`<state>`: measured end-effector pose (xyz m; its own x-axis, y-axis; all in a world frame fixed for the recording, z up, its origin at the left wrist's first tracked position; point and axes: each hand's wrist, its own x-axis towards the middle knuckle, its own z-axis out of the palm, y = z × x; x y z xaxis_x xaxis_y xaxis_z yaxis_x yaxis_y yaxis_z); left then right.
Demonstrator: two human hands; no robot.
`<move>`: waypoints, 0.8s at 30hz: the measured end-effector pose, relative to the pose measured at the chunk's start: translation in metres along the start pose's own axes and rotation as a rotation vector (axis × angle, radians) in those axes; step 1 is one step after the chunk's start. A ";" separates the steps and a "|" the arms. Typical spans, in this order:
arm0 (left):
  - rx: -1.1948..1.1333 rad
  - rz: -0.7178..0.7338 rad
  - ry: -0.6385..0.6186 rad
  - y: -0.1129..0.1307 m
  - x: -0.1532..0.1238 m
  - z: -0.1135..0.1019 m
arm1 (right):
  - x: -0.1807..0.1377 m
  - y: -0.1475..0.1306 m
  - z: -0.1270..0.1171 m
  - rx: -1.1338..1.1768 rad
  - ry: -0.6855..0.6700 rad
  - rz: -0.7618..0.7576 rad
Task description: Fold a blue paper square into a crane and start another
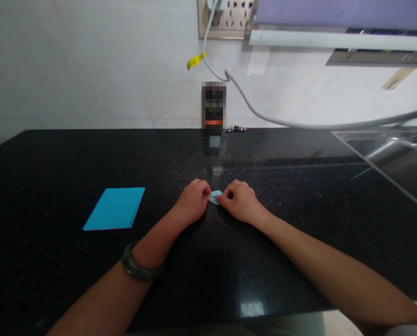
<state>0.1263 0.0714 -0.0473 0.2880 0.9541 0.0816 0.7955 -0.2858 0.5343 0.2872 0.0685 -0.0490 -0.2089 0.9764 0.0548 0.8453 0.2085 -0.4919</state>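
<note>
A small folded piece of light blue paper (215,196) lies on the black stone counter (299,224), pinched from both sides. My left hand (193,200) is closed, its fingertips pressed on the paper's left end. Closed the same way, my right hand (239,201) grips the paper's right end. Most of the paper is hidden between the fingers. A dark bangle (140,267) circles my left wrist.
A stack of blue paper sheets (115,208) lies to the left of my hands. A small dark box (214,107) stands against the back wall, with beads (236,128) beside it. A grey cable (299,122) runs from a wall socket (225,18). A glass-like panel (386,158) sits at right.
</note>
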 end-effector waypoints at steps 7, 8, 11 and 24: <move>0.009 0.015 0.008 0.000 0.000 0.001 | 0.001 -0.002 0.002 -0.062 0.030 0.002; 0.011 0.011 0.004 0.000 0.000 0.001 | 0.002 -0.001 0.002 -0.053 0.027 0.003; 0.013 -0.001 -0.009 0.001 -0.001 0.000 | 0.003 0.004 0.002 -0.012 0.023 0.001; 0.112 0.324 -0.031 0.008 -0.011 0.006 | 0.009 0.012 -0.007 0.148 -0.013 0.018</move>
<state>0.1326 0.0586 -0.0489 0.5502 0.8093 0.2056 0.7129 -0.5835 0.3889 0.2993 0.0806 -0.0485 -0.2014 0.9789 0.0337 0.7673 0.1791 -0.6157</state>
